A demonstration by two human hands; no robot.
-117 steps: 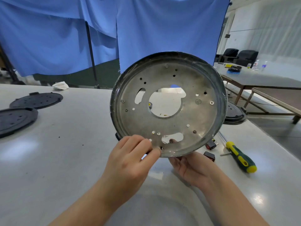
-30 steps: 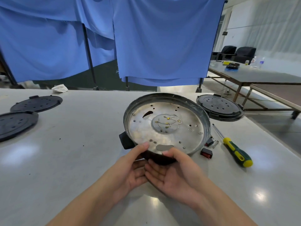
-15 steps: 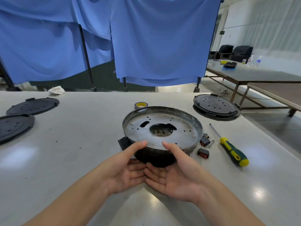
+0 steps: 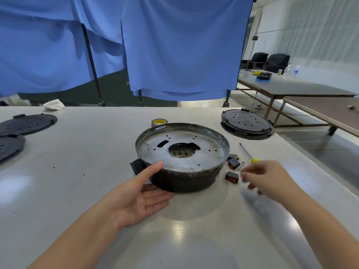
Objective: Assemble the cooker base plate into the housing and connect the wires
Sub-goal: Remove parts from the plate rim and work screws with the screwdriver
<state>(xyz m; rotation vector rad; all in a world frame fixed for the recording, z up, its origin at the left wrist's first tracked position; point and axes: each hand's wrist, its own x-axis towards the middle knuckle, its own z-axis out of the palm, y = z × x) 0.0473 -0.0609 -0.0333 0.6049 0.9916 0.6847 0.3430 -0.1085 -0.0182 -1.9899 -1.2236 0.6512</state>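
Resting open against the black housing, the left hand thumbs the seated base plate; the blurred right hand hovers beside it, grip unclear.

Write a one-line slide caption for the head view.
Base plate seated in housing; left hand steadies it, right hand over screwdriver.
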